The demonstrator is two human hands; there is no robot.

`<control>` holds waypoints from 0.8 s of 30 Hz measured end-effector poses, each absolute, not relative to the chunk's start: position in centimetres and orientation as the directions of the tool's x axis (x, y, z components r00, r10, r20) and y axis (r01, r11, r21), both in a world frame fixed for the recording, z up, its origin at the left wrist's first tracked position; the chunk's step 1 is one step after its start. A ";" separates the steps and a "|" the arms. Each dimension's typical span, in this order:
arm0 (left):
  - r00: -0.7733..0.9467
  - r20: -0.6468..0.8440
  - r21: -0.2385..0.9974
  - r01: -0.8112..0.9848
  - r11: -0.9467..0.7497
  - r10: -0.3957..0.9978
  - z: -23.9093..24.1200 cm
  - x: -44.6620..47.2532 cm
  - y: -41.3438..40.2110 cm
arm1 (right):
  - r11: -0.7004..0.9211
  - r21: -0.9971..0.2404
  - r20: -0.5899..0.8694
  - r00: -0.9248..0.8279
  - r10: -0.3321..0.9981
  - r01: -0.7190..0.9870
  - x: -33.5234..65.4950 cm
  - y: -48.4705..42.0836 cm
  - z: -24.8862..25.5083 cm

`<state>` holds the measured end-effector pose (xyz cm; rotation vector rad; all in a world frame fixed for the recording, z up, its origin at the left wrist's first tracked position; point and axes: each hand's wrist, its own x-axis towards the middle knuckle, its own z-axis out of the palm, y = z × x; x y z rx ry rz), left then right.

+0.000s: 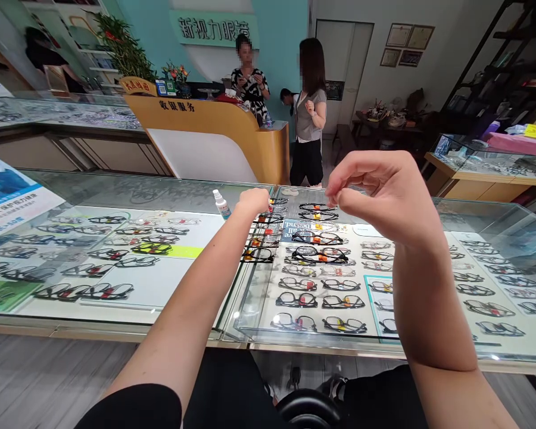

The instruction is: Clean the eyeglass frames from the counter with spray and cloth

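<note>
My left hand point(254, 202) reaches over the glass counter, its back toward me and its fingers curled down beside the far end of a column of eyeglasses point(261, 255). Whatever its fingertips hold or touch is hidden. Just left of it a small white spray bottle point(222, 204) stands tilted on the glass. My right hand point(379, 193) is raised above the counter, fingers bent and thumb tip brought to the index finger; I see nothing between them. Below and left of this hand, black-framed eyeglasses point(320, 255) with orange tags lie in a second column on the glass.
Many more eyeglasses point(343, 301) lie inside the glass showcase point(259, 322). A printed board point(13, 196) stands at the left. Beyond are a wooden cashier desk point(196, 119), a person point(250, 83) behind it and another person point(310, 107) beside it. A black round seat point(308, 408) is below me.
</note>
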<state>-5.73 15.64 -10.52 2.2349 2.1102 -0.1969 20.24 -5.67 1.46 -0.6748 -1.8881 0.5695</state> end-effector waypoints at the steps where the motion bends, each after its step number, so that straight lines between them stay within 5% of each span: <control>1: 0.050 -0.131 -0.045 0.997 -0.057 0.990 -10.6 -5.7 15.6 | 0.718 -0.678 0.638 -0.361 0.681 0.157 20.4 -5.7 1.5; 10: 0.055 -0.064 -0.034 0.998 -0.057 0.996 -9.9 -5.7 15.1 | 0.646 -0.741 0.632 -0.515 0.579 -0.181 21.3 -5.1 1.3; 16: 0.069 0.061 0.048 0.996 -0.072 0.996 -6.0 -5.7 13.2 | 0.645 -0.735 0.653 -0.478 0.588 -0.209 21.4 -4.8 1.3; 24: 0.081 0.451 0.658 0.643 -0.393 0.889 0.0 -3.4 6.0 | 0.644 -0.748 0.637 -0.445 0.629 -0.161 21.5 -4.8 1.3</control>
